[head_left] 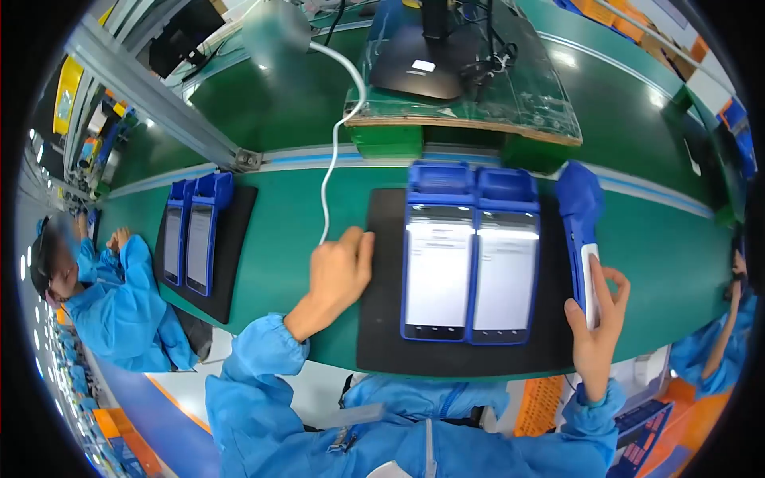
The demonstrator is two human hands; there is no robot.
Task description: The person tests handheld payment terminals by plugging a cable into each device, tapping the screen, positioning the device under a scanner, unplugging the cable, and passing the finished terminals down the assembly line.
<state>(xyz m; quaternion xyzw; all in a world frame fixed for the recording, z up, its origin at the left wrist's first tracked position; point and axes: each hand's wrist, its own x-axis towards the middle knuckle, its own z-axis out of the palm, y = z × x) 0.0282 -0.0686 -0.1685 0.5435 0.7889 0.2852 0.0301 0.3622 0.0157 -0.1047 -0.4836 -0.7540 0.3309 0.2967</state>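
My left hand (339,271) is closed in a fist at the left edge of the black mat (382,319). A white cable (333,159) runs down into this fist, and its end is hidden there. My right hand (599,323) grips a blue handheld payment terminal (579,209) at the mat's right side. That terminal is turned on its edge, with a white strip facing my fingers. Between my hands, two more blue terminals, the left one (438,271) and the right one (504,275), lie side by side on the mat, their screens lit and facing up.
A monitor stand (422,64) sits on a raised board (518,111) behind the mat. At left, another mat (239,239) bears two blue terminals (201,239), near a seated co-worker (119,303) in blue. A metal post (159,95) slants behind. Another person's sleeve (717,342) shows at right.
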